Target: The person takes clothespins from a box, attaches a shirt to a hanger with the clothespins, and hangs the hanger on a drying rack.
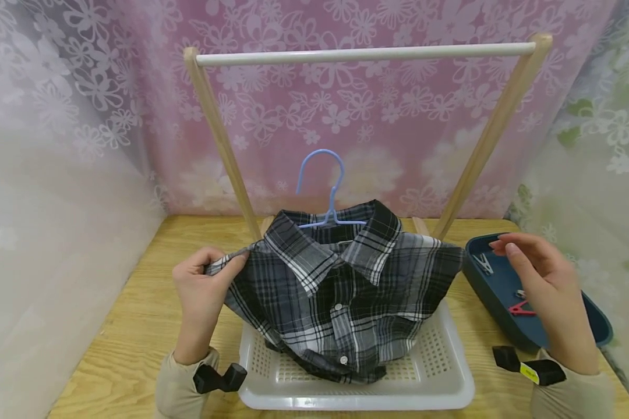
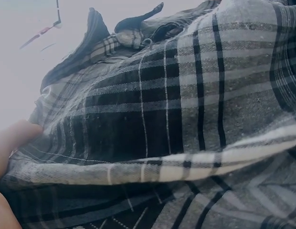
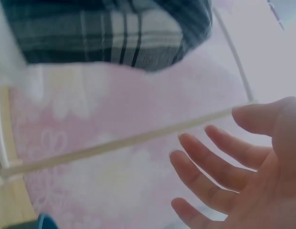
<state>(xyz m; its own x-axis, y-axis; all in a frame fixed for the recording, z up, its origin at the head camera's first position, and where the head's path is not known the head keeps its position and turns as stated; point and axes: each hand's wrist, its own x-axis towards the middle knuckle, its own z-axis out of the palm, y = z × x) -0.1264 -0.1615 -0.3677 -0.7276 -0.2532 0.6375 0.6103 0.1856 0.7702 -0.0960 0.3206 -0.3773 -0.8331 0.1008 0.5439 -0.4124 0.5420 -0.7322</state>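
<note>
Currently, the left hand (image 1: 201, 297) pinches the plaid shirt (image 1: 322, 305) at its shoulder edge, between thumb and bent fingers. The right hand (image 1: 550, 282) is released; its fingers are loosely bent near the clothespin tray (image 1: 491, 311), and they hold nothing. The shirt is in front of the person, upright, with its lower part inside the white plastic basket (image 1: 356, 402). The blue hanger (image 1: 332, 205) is inside the collar (image 1: 371, 247), and its hook stands up from the neck, apart from the white rod (image 1: 367, 54). How far the hanger arms reach into the shoulders, I cannot tell, because the cloth covers them.

In my judgement, the present step is the arranging of the shirt on the hanger. It seems wise to pull the pinched shoulder gently outward, while the free hand steadies the other shoulder, so that the hook remains in the centre. Too strong a pull from one side could make the hanger slip.

As for containers, the perforated basket has the hem in it. The dark blue tray contains a pale clothespin (image 1: 484, 265) and a red clothespin (image 1: 521, 309); a further small piece is partly hidden.
</note>
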